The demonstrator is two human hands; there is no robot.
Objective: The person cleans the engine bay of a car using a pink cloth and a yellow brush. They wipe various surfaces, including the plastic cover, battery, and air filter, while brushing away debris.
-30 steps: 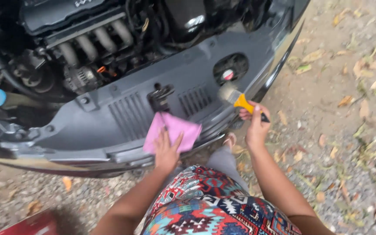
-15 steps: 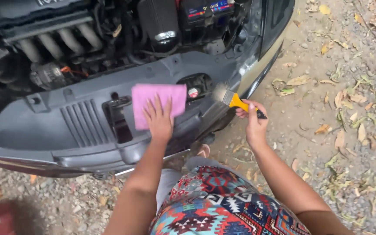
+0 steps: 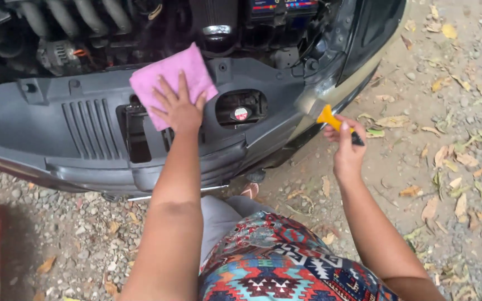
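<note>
Left hand (image 3: 178,107) flat with fingers spread on pink cloth (image 3: 169,78) at upper centre on the grey panel (image 3: 46,122), right hand (image 3: 346,149) clenched on brush (image 3: 330,120): risk, cloth snags the latch slot or slips into the engine bay.

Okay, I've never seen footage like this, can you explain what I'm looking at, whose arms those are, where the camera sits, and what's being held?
The camera is worn on a person's head and looks down, so both arms are that person's own. They stand at the open front of a car. The left hand presses a pink cloth flat on the grey plastic panel in front of the engine. The right hand grips a paintbrush with a yellow handle, its bristles near the car's corner. Below lies gravel ground strewn with dry leaves.
</note>
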